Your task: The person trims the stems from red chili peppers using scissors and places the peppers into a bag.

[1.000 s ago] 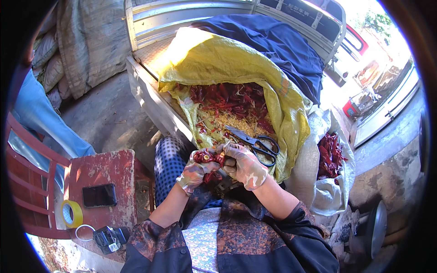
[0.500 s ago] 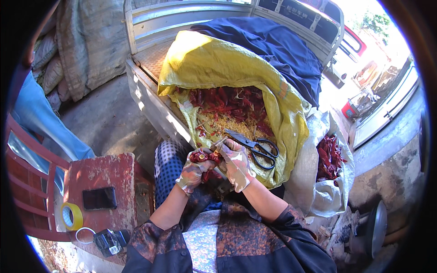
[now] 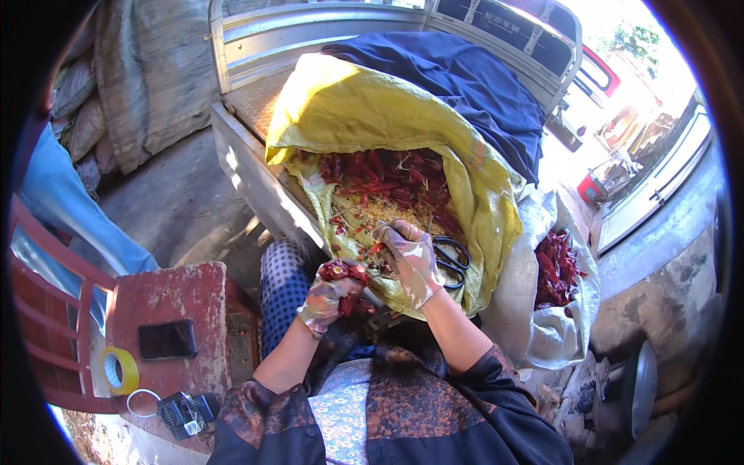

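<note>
My left hand, in a patterned glove, is closed around a bunch of dried red chilies in front of my lap. Ahead and to its right, my gloved right hand is over the opening of a yellow woven sack, thumb and fingers pinched together. A small orange-red bit shows by those fingertips; exactly what they hold is hidden. Black-handled scissors lie on the sack, their blades covered by the right hand. Inside the sack are dark red chilies and pale yellow stems and seeds.
A white sack with more red chilies stands at the right. Dark blue cloth covers the cart bed behind. On the left, a worn red chair bears a phone and yellow tape. Someone in blue trousers is beyond it.
My right hand has moved away from the bunch, forward and right, and now covers the scissors' blades. The left hand keeps the chilies in nearly the same place.
</note>
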Demonstrator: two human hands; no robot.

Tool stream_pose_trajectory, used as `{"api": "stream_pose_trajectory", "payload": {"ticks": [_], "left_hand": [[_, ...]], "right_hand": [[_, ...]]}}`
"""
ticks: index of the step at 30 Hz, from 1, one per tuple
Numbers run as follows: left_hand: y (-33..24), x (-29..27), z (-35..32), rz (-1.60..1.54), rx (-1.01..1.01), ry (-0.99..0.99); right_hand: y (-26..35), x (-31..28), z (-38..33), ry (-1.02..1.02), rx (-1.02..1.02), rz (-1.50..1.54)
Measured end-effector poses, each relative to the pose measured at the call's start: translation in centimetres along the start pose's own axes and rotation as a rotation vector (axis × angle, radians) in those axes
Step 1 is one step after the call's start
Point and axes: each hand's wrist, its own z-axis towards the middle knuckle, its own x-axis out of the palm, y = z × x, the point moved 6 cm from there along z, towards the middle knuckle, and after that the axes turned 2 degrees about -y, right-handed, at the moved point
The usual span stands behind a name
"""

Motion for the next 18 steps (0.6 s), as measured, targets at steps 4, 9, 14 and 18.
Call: {"api": "stream_pose_trajectory", "payload": {"ticks": [4, 9, 14, 18], "left_hand": [[-1.3, -0.6, 0.3, -0.101, 0.049, -0.011], [-2.6, -0.5, 0.1, -0.140, 0.072, 0.014], [-1.5, -0.4, 0.1, -0.095, 0.036, -0.157], [-0.7, -0.2, 0.7, -0.034, 0.003, -0.018]], "right_hand": [[1.0, -0.2, -1.8, 0.000, 0.094, -0.406], [-0.5, 0.3, -5.7, 0.359, -0.077, -0.953], [0.9, 0.6, -6.5, 0.256, -0.150, -0.677], [5.2, 4.1, -7.4, 0.174, -0.428, -0.744]]}}
